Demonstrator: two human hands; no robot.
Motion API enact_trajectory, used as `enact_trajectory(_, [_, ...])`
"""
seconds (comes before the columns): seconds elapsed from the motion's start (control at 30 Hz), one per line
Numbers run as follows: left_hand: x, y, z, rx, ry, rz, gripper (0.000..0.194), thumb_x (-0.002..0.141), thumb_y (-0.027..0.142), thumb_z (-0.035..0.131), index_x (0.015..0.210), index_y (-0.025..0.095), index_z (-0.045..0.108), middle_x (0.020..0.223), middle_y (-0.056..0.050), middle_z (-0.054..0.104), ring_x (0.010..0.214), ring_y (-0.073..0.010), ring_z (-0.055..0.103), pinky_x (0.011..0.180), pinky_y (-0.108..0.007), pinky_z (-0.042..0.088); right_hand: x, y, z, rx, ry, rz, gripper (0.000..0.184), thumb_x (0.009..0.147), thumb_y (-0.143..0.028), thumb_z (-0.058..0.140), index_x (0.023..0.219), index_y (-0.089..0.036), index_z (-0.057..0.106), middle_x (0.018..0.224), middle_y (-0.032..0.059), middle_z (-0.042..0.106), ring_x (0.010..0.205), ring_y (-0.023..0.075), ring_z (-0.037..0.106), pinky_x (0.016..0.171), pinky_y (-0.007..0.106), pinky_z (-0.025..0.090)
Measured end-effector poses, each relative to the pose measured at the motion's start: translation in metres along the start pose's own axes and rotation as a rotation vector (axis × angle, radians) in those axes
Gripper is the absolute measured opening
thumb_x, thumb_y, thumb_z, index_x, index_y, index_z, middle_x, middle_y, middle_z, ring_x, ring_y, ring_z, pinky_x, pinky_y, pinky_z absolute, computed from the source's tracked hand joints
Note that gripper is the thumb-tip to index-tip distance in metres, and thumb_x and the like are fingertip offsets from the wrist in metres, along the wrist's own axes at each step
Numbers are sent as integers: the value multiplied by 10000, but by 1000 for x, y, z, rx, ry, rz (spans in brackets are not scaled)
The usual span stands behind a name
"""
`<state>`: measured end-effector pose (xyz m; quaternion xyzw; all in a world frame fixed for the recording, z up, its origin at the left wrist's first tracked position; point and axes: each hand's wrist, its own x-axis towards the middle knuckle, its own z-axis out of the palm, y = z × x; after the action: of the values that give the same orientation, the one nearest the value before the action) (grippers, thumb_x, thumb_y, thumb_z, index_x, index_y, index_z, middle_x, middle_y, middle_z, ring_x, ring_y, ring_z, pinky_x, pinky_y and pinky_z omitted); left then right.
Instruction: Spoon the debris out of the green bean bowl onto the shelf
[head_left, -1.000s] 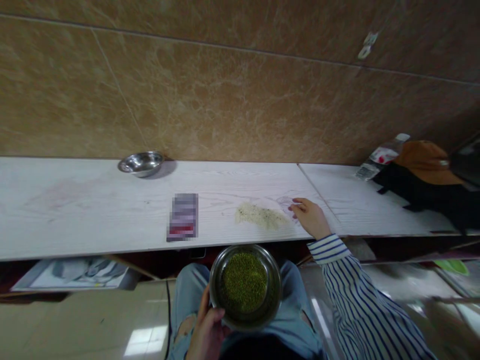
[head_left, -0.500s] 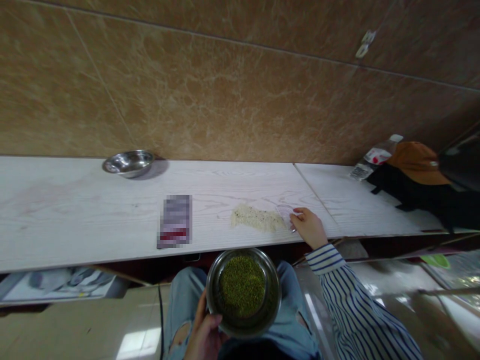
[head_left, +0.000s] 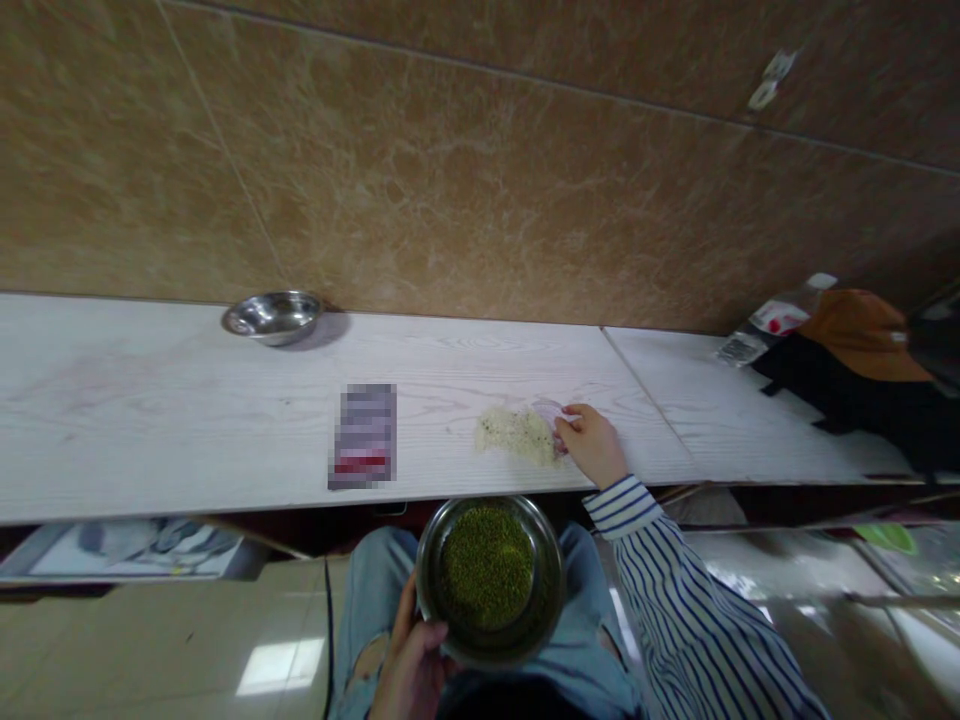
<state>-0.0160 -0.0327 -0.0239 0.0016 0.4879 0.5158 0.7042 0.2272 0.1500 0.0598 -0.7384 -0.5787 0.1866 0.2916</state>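
My left hand [head_left: 416, 655] grips the left rim of a steel bowl [head_left: 553, 600] with its thumb over the edge. Small green beans [head_left: 487, 565], like mung beans, fill the bottom of this bowl, which sits above my lap just below the counter's edge. On the counter, my right hand [head_left: 594, 443] is closed on a thin clear plastic piece [head_left: 549, 410] with a curved edge; its full shape cannot be made out. The plastic touches the right end of a low pile of pale grains [head_left: 514, 435] dotted with dark specks.
A second steel bowl [head_left: 274, 320] stands by the wall at the back left. Left of the grains lies a blurred flat packet [head_left: 364, 435]. A clear bottle [head_left: 780, 315], a brown cap [head_left: 859, 335] and black cloth [head_left: 832, 390] occupy the right of the white counter [head_left: 187, 420].
My right hand has moved left with the clear plastic, and the right end of the grain pile is pushed in. The view has shifted slightly. My left hand still holds the bowl.
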Motion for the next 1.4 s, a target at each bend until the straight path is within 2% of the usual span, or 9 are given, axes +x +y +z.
enact_trajectory(0.1, [1, 1, -1, -14, 8, -5, 799, 576, 177, 656, 1335, 312, 446, 1090, -54, 676, 1021, -298, 593, 739, -375, 508, 2, -9, 4, -9, -3, -24, 194, 842, -246, 525, 1017, -190, 589, 666, 10, 714, 605, 160, 666, 610, 270, 470])
enact_trajectory(0.5, [-3, 8, -3, -41, 21, 38, 773, 583, 193, 640, 1323, 313, 454, 1080, -62, 679, 1054, -309, 592, 769, -395, 510, 0, -41, 20, -50, -48, -118, 204, 847, -243, 527, 1028, -181, 600, 653, 14, 694, 622, 164, 657, 605, 262, 443])
enact_trajectory(0.8, [-3, 9, -5, -7, 21, 46, 808, 598, 186, 637, 1366, 304, 415, 1175, -70, 630, 992, -304, 601, 763, -407, 514, -2, -48, 26, -53, -90, -205, 225, 855, -278, 516, 1048, -198, 601, 633, 0, 675, 595, 157, 628, 569, 254, 421])
enact_trajectory(1.0, [-4, 10, -2, -9, -22, 49, 773, 604, 161, 626, 1340, 314, 446, 1161, -49, 649, 1016, -292, 596, 779, -401, 508, -9, -35, 7, -53, -75, -234, 252, 864, -294, 525, 1089, -214, 603, 719, 4, 694, 655, 157, 642, 635, 261, 452])
enact_trajectory(1.23, [-2, 11, -2, 24, -25, 28, 755, 638, 162, 611, 1353, 333, 436, 1249, -48, 595, 1063, -281, 569, 801, -389, 506, -24, -12, -23, -130, -91, -385, 259, 889, -326, 512, 1098, -238, 638, 864, 19, 725, 726, 172, 660, 690, 288, 482])
enact_trajectory(1.4, [-1, 11, 0, 27, -10, 5, 771, 633, 153, 610, 1362, 330, 432, 1279, -47, 582, 1051, -266, 572, 792, -368, 507, -35, -9, -25, -175, -182, -537, 248, 921, -307, 477, 1066, -231, 663, 1016, 36, 726, 902, 188, 669, 816, 313, 487])
